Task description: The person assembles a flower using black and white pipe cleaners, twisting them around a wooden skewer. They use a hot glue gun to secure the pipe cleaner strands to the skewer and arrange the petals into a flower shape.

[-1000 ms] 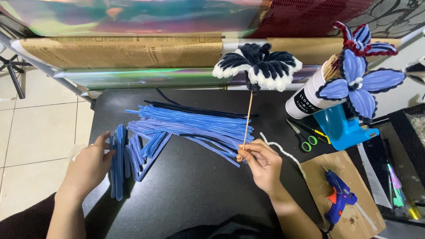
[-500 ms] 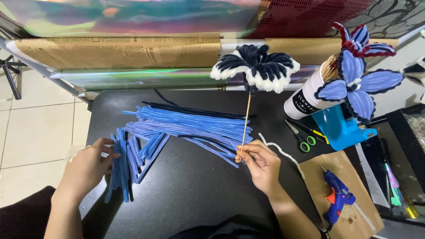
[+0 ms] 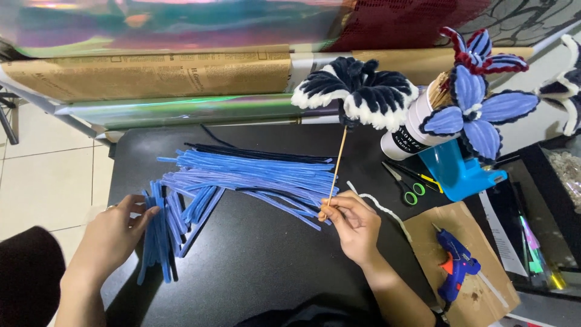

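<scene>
1. Since the earlier frame, left hand (image 3: 115,227) has slid lower onto the small bundle of blue fuzzy pipe cleaners (image 3: 158,233), fingers spread flat on it
2. Right hand (image 3: 354,223) pinches a thin wooden skewer (image 3: 336,166) bearing the navy-and-white pipe-cleaner flower (image 3: 357,91) at twelve o'clock
3. Judged step: picking stems; next calls for separating one from the bundle at nine o'clock

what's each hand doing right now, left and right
Left hand: open, fingers resting on a bunch of blue pipe cleaners.
Right hand: closed, pinching the flower's wooden stick.
</scene>
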